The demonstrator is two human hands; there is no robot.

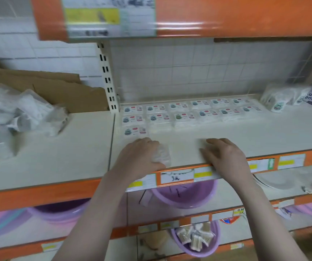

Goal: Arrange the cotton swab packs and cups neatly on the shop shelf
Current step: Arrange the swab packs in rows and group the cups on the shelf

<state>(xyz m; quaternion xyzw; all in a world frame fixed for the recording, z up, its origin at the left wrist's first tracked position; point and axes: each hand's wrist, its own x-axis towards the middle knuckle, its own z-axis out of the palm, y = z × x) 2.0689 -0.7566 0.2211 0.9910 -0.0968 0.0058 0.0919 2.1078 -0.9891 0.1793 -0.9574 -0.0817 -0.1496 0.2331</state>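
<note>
The shop shelf [217, 132] carries labelled cotton swab packs [187, 113] in tidy rows from 10 to 1 o'clock along the back — probably to fill rearward first — leaving the front strip open up to the orange lip. At 6 o'clock the left hand [140, 157], grip curled round a clear pack [161, 155], rests near that edge, likely next for the rows — the right hand [225, 157] lies flat, grip empty

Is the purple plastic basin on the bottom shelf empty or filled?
Partly filled: the purple plastic basin holds several clear-wrapped packs of swab sticks.
</note>
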